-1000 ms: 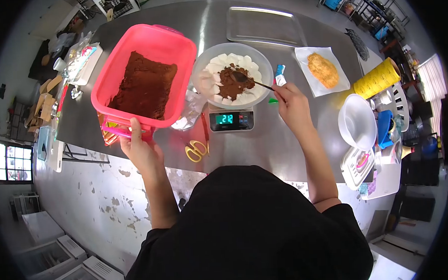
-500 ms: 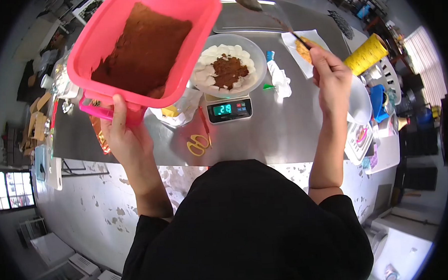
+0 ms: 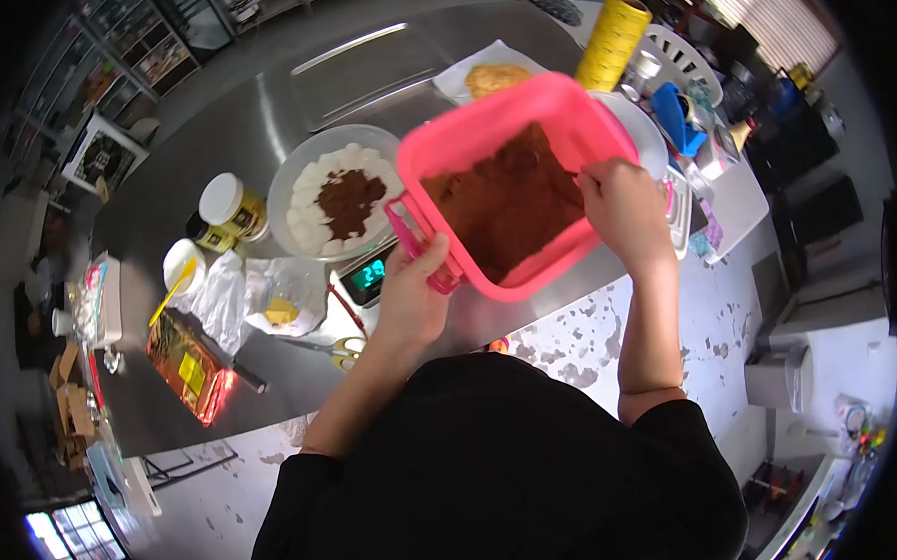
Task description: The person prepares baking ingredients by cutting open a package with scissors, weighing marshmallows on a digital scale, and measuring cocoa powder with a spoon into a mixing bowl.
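Note:
My left hand (image 3: 416,299) is closed around the pink handle of a pink plastic tub (image 3: 492,120), which is tilted toward me. Brown powder (image 3: 506,212) covers much of the tub's inside. My right hand (image 3: 626,212) reaches over the tub's right rim, its fingers closed on a spoon whose end is hidden in the shade and powder. Left of the tub, a translucent bowl (image 3: 281,209) holds white pieces with a heap of brown powder (image 3: 351,202) on top. The bowl sits on a digital scale (image 3: 366,277) with a lit green display, partly covered by my left hand and the tub.
Left on the steel table (image 3: 164,192) are a white-lidded jar (image 3: 233,207), a cup with a yellow spoon (image 3: 177,290), a plastic bag (image 3: 221,300), a shiny orange packet (image 3: 192,371) and yellow-handled scissors (image 3: 348,352). A yellow roll (image 3: 613,41) stands at the back right.
The tub has moved right and nearer, away from above the left of the table. My right hand has brought the spoon from the air down into the tub. My view has turned.

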Demonstrator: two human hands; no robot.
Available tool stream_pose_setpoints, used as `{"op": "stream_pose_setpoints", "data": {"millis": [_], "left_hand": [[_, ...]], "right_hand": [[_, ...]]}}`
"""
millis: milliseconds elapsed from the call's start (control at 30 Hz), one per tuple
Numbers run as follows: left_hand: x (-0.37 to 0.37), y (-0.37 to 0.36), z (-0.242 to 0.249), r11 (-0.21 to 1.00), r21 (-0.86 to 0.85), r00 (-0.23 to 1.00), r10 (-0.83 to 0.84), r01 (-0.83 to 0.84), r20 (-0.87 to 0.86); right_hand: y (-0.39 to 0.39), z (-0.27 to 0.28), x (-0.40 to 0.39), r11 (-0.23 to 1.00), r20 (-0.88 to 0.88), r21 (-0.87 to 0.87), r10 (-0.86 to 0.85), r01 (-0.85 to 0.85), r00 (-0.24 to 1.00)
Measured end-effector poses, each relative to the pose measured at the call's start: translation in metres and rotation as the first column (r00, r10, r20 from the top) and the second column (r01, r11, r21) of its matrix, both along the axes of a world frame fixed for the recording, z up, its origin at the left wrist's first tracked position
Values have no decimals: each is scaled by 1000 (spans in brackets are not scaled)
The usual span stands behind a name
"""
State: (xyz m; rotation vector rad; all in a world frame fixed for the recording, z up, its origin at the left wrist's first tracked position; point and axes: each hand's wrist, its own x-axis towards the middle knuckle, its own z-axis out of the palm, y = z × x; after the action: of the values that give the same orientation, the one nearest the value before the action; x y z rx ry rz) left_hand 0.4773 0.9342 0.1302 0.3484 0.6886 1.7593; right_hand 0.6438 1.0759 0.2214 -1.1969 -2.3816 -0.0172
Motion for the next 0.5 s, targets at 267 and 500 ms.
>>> {"op": "stream_pose_setpoints", "data": {"millis": [267, 500], "left_hand": [[53, 59, -69, 969, -165, 982, -170, 183, 85], [47, 72, -99, 954, -253, 987, -162, 160, 14]], "right_hand": [[97, -80, 83, 935, 283, -344, 17, 85, 959], [166, -97, 84, 937, 356, -262, 316, -231, 880]]}}
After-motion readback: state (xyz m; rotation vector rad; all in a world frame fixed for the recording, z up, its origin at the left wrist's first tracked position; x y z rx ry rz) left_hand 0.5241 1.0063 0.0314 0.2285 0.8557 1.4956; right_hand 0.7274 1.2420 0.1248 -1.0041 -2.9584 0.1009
